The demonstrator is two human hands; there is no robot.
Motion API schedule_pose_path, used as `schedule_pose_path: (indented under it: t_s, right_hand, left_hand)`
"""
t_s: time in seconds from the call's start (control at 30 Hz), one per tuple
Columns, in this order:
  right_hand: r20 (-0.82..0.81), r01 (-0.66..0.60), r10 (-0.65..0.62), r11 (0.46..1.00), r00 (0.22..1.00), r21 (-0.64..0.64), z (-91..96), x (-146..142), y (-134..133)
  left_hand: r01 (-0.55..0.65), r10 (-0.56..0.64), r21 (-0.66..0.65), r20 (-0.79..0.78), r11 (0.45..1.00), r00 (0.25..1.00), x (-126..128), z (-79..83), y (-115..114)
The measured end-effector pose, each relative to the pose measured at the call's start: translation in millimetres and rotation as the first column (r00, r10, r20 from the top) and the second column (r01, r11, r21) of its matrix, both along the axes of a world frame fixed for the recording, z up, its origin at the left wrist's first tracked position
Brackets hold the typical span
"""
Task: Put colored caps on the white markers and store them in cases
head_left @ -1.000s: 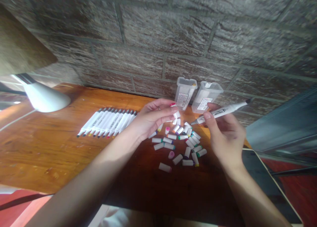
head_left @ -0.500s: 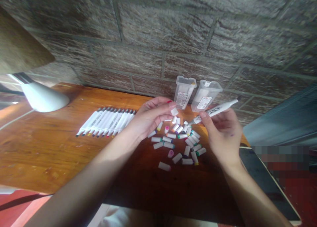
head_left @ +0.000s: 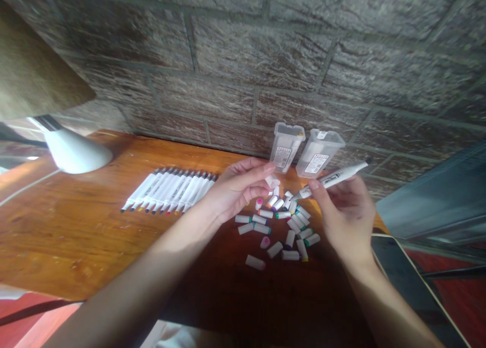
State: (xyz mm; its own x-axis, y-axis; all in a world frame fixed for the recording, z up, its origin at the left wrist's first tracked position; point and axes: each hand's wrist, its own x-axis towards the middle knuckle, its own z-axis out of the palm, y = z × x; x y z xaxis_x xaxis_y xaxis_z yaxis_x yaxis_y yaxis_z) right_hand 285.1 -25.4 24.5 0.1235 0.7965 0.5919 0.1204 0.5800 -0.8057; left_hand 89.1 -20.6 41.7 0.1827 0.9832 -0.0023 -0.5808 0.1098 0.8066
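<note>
My left hand [head_left: 235, 188] pinches a white marker cap [head_left: 272, 181] between thumb and fingertips, above a scatter of loose caps [head_left: 283, 226] on the wooden table [head_left: 76, 231]. My right hand [head_left: 347, 214] grips a white marker [head_left: 334, 177] that lies slanted, its dark tip up to the right and its near end pointing at the cap. The cap and the marker's near end are a short gap apart. A row of several uncapped white markers [head_left: 170, 191] lies side by side to the left of my left hand.
Two clear plastic marker boxes [head_left: 286, 146] [head_left: 320, 153] stand against the brick wall [head_left: 243, 59]. A white lamp base [head_left: 76, 153] sits at the far left. A dark tablet-like slab [head_left: 410, 282] lies at the table's right edge.
My left hand has lowered slightly with the cap. The marker in my right hand has tilted flatter and its near end has come closer to the cap.
</note>
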Motion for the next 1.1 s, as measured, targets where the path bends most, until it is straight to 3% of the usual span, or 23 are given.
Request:
schedule_pose_path:
  t_s: [0.4, 0.63, 0.83, 1.0, 1.1]
  right_hand:
    - [0.001, 0.006, -0.006, 1.000, 1.000, -0.009, 1.7, 0.0, -2.6]
    - [-0.009, 0.032, -0.032, 0.999, 0.999, -0.011, 0.0, 0.3, -2.1]
    - [0.005, 0.078, -0.078, 0.996, 0.997, -0.036, 0.9, 0.5, -2.9]
    - [0.019, 0.096, -0.095, 0.994, 0.995, -0.060, 1.0, 0.7, -3.2]
    - [0.019, 0.118, -0.118, 0.991, 0.993, -0.060, 1.5, 0.3, -2.9]
  left_hand:
    - [0.026, -0.024, 0.070, -0.031, 0.997, 0.999, -0.3, -2.4, -0.9]
    - [-0.028, 0.044, 0.125, -0.127, 0.992, 0.991, 7.5, -9.6, -0.9]
    - [-0.110, 0.181, 0.248, -0.285, 0.962, 0.941, 17.2, -13.5, -4.2]
    - [-0.109, 0.181, 0.262, -0.270, 0.959, 0.946, 22.8, -14.6, -7.4]
    - [-0.082, 0.111, 0.170, -0.168, 0.982, 0.979, 16.6, -11.0, -4.2]
